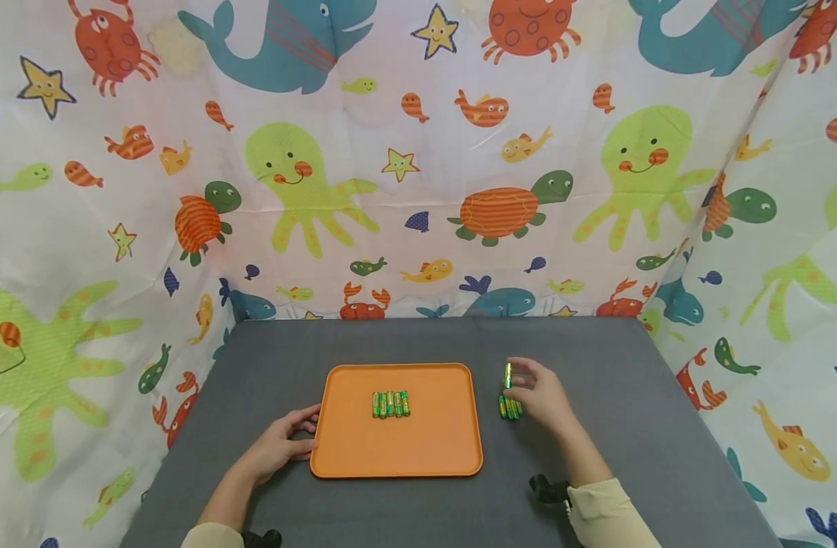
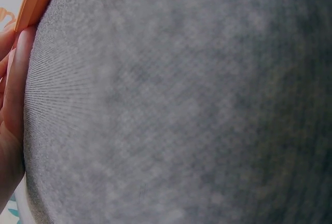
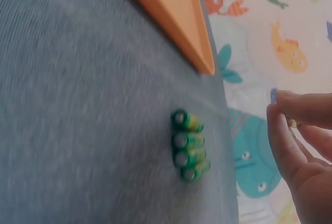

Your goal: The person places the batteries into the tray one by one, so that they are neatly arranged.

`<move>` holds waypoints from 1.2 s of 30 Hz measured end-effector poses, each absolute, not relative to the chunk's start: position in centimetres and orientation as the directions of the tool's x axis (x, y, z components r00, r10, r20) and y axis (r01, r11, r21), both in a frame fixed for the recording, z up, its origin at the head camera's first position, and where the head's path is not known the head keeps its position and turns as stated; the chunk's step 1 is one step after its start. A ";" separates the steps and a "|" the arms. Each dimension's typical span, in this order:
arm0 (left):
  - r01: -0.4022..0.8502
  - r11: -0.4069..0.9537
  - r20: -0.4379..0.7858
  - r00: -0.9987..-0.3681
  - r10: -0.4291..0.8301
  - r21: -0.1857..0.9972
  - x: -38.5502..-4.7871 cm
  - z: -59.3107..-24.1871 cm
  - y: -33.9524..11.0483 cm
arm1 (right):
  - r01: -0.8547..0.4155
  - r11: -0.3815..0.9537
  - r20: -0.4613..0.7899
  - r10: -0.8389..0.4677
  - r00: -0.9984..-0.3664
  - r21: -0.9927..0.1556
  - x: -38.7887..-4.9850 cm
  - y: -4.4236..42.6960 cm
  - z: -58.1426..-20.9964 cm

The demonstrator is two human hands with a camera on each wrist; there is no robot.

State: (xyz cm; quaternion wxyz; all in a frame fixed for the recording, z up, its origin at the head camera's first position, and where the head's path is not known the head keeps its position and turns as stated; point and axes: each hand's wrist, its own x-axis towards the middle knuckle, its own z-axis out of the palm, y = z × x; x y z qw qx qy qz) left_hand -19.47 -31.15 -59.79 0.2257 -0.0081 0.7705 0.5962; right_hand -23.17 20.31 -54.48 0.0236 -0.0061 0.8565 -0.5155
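My right hand (image 1: pixel 538 392) pinches one green-and-gold battery (image 1: pixel 508 375) between thumb and fingertips, raised off the table. In the right wrist view the fingers mostly cover it. Just below that hand, a short row of several green batteries (image 3: pixel 188 143) lies side by side on the cloth. Several more batteries (image 1: pixel 390 404) lie in a row on the orange tray (image 1: pixel 398 457). At the tray's left edge, my left hand (image 1: pixel 275 449) touches the rim with its thumb and fingertips; the left wrist view shows part of these fingers (image 2: pixel 21 73) against the tray's side.
A grey cloth (image 1: pixel 405 517) covers the table. Behind and on both sides hangs a white curtain (image 1: pixel 364 175) printed with sea animals. Dark straps (image 1: pixel 548 489) circle the wrists near the cream sleeves (image 1: pixel 606 510).
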 end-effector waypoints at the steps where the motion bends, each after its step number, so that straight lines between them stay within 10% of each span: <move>1: -0.281 0.289 -0.356 -0.899 0.256 0.915 -19.5 -59.8 -31.1 | 0.012 0.465 -0.035 -0.041 -0.999 -0.885 -23.2 20.0 -54.4; 36: -0.257 0.293 -0.340 -0.897 0.284 0.921 -19.3 -60.2 -31.6 | -0.002 0.365 -0.059 -0.156 -0.986 -0.931 -22.5 10.0 -54.1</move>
